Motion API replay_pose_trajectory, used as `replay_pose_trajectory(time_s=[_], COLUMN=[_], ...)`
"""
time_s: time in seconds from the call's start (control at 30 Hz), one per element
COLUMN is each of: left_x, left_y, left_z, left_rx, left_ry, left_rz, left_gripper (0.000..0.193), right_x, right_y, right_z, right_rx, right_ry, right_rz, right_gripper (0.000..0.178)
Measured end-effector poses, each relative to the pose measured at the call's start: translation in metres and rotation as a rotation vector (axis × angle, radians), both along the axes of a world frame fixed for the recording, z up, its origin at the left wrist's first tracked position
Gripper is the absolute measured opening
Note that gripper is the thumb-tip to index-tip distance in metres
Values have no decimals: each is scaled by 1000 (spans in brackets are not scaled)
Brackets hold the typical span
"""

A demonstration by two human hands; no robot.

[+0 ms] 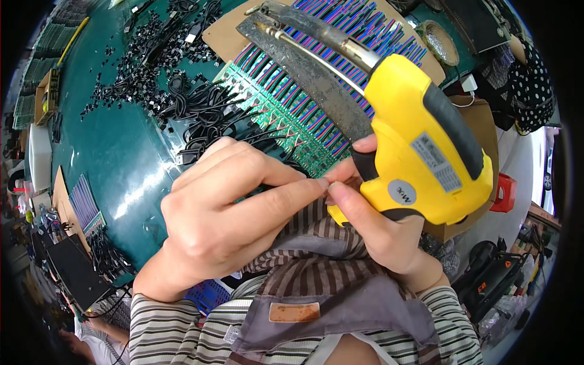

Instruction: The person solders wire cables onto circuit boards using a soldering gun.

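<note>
A yellow soldering gun with a black grip panel is held in my right hand. Its metal tube and thin feed pipe point up and left, over a dark scuffed metal bar. My left hand is closed in a pinch, fingertips meeting my right thumb and finger below the gun. What is pinched there is too small to make out. Just beyond lies a row of green circuit boards, with red, blue and black wires fanning out on the far side. Black cables reach the boards' near-left side.
Small black connectors are heaped on the green tabletop. A brown board lies under the wires. At right stand a cardboard box and a red container. Another wired panel rests at left; another person's arm shows lower left.
</note>
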State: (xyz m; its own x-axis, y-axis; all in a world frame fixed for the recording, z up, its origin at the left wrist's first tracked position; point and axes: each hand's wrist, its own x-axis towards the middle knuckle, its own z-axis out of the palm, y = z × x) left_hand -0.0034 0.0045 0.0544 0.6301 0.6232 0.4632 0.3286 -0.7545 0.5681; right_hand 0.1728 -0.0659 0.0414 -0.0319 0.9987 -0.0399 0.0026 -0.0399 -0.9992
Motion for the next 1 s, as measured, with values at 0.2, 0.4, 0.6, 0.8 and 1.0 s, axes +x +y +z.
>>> replay_pose_trajectory(time_s=[0.2,0.4,0.6,0.8,1.0], left_x=[-1,-3,-3,4,4], left_y=[-9,-19,-17,-24,-26], left_z=[-7,-3,-12,-19,-23], left_rx=[116,-156,-200,-583,-662], left_ry=[31,57,-9,-184,-203], left_rz=[11,138,163,103,80], left_gripper=[25,25,18,9,9], right_x=[-8,1,-1,-9,-3], right_y=[-2,-3,-4,-12,-11], right_z=[-8,-13,-10,-15,-16], right_rx=[-31,144,132,5,56], right_ry=[41,-233,-129,48,-67], right_rz=[-176,-9,-177,-83,-14], right_gripper=[29,40,33,41,43])
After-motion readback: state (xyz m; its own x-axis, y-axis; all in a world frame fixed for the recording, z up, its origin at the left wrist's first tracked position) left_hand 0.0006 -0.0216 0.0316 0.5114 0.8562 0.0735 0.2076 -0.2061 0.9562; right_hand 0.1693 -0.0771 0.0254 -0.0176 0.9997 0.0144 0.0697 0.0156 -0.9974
